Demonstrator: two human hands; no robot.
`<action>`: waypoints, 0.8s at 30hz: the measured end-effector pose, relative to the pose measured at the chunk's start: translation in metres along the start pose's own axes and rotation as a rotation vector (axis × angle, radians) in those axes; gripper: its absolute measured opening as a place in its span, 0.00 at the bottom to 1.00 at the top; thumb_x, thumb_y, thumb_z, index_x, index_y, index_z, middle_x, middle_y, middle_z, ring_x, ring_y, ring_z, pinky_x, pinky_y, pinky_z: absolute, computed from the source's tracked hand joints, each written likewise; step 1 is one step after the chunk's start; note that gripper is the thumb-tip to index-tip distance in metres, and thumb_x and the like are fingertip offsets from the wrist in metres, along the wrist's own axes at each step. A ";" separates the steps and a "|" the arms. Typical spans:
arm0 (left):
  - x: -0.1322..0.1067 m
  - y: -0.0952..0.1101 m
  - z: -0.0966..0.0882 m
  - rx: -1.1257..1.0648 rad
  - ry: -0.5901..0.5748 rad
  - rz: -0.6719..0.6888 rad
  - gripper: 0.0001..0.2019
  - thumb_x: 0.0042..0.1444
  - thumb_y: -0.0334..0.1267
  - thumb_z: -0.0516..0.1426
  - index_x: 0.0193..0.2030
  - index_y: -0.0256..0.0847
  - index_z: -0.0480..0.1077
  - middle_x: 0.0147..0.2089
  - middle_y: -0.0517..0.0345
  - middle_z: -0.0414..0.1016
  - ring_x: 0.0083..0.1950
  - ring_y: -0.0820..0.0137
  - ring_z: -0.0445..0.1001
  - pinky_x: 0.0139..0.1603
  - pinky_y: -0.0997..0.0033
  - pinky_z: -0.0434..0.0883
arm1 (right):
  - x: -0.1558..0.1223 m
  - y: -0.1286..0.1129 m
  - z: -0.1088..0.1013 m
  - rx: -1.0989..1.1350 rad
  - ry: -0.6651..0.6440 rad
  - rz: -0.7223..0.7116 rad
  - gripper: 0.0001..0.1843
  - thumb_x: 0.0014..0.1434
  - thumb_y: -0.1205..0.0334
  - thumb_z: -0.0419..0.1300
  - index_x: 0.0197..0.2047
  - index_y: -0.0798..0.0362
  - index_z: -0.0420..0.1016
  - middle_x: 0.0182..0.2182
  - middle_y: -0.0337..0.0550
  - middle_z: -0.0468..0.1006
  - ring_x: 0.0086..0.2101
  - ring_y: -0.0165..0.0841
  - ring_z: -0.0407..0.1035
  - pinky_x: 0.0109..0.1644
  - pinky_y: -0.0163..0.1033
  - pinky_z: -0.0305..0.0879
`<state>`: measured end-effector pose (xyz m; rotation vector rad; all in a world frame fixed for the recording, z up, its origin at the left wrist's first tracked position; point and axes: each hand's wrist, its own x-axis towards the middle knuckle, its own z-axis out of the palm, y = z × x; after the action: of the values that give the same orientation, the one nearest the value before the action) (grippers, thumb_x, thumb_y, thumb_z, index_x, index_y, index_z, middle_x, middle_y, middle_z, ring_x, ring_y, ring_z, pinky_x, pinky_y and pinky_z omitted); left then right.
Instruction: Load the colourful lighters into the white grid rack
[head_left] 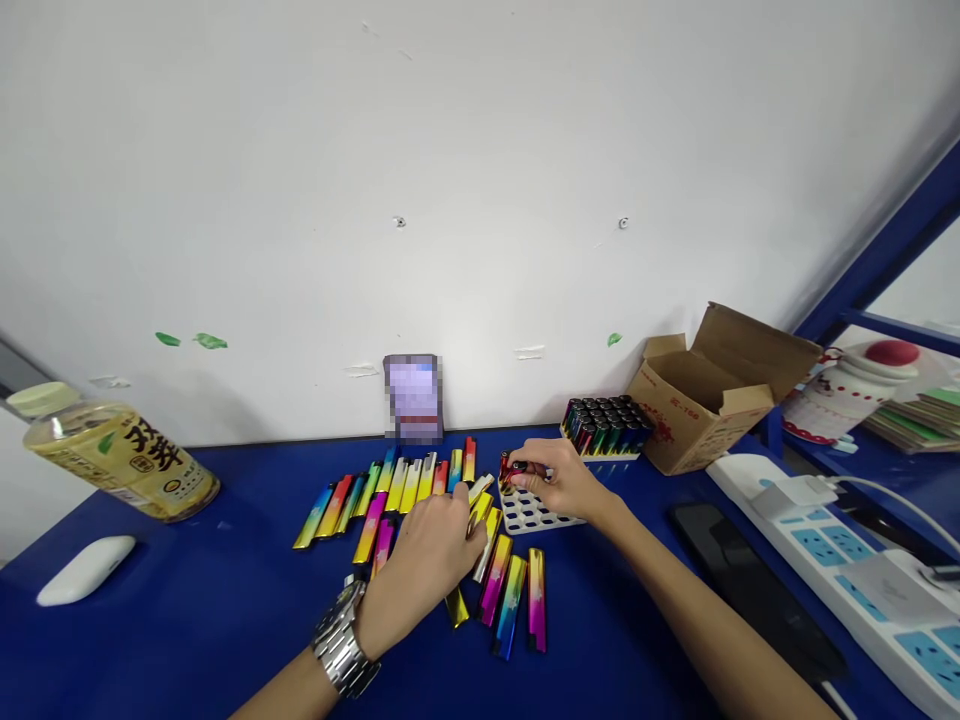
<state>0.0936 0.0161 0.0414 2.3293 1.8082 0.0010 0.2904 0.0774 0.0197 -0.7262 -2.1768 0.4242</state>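
Observation:
My right hand (561, 480) pinches a dark red lighter (510, 470) between fingers and thumb, just above a white perforated tray (536, 515). My left hand (424, 560), with a steel wristwatch (343, 640) on its wrist, curls over a spread of metallic rainbow-coloured lighters (397, 495) lying on the blue table (225, 640). Its fingertips are at a gold lighter (484, 512), and I cannot tell whether they grip it. The palm hides part of the spread. Further such lighters (510, 605) lie side by side below my right forearm's side of the spread.
Black lighters stand packed in a white rack (606, 425) at the wall. Nearby are a cardboard box (701, 390), a tea bottle (120, 460) on its side, a white mouse (86, 570), a black phone (750, 580), and a white power strip (832, 570).

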 end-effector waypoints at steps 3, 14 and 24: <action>-0.004 0.002 -0.003 0.058 -0.012 0.029 0.11 0.57 0.37 0.47 0.36 0.36 0.69 0.33 0.43 0.76 0.35 0.56 0.75 0.30 0.65 0.61 | 0.001 -0.003 -0.006 -0.067 -0.106 0.063 0.08 0.58 0.64 0.57 0.36 0.57 0.77 0.23 0.43 0.73 0.21 0.29 0.62 0.27 0.34 0.55; 0.000 -0.005 0.002 -0.015 -0.078 0.001 0.03 0.43 0.34 0.55 0.26 0.41 0.63 0.26 0.53 0.70 0.28 0.63 0.71 0.24 0.70 0.52 | 0.018 -0.055 -0.015 -0.336 -0.518 0.206 0.05 0.45 0.67 0.58 0.26 0.52 0.76 0.16 0.36 0.70 0.19 0.29 0.60 0.25 0.34 0.44; 0.003 -0.020 -0.046 -0.277 0.014 0.019 0.07 0.46 0.32 0.51 0.21 0.43 0.55 0.20 0.64 0.62 0.22 0.72 0.57 0.25 0.72 0.51 | 0.011 -0.068 0.026 -0.308 -0.789 0.053 0.05 0.48 0.66 0.63 0.32 0.50 0.74 0.22 0.35 0.72 0.23 0.29 0.63 0.24 0.34 0.40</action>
<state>0.0700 0.0304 0.0830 2.1557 1.6713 0.2550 0.2400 0.0295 0.0446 -0.8817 -3.0162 0.4570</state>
